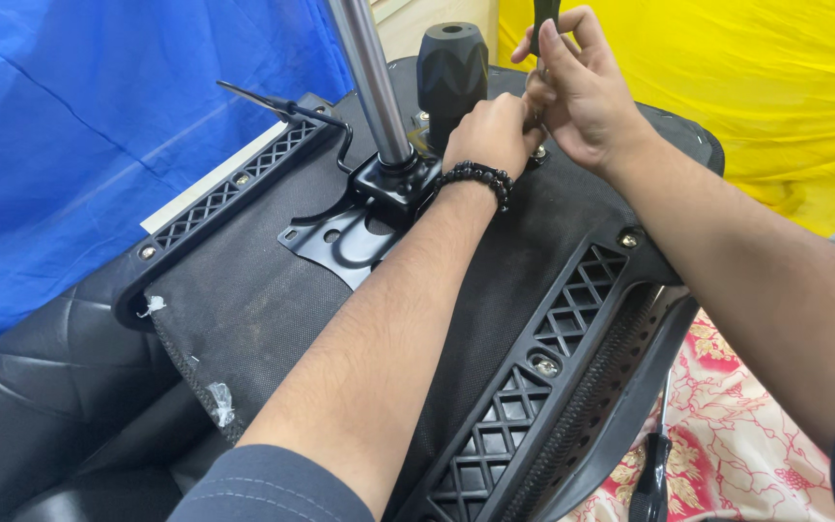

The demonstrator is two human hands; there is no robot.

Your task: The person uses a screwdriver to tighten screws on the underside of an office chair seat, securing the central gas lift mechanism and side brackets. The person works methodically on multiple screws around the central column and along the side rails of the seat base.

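Note:
An office chair lies upside down, the black fabric underside of its seat (273,300) facing me. A black metal mechanism plate (359,227) is mounted on it, with a chrome gas cylinder (371,77) rising from it and a black ribbed knob (451,68) beside that. My left hand (490,135), with a black bead bracelet on the wrist, is closed at the far side of the plate. My right hand (582,92) is right against it, fingers pinched on a thin dark tool (543,19) that stands upright. What the tool's tip touches is hidden behind my hands.
Two black lattice armrest brackets (234,188) (543,372) are bolted along the seat's sides. A thin black lever (273,101) sticks out at the left. A blue sheet hangs at the left, a yellow one at the right. A screwdriver (651,464) lies on red floral cloth at the lower right.

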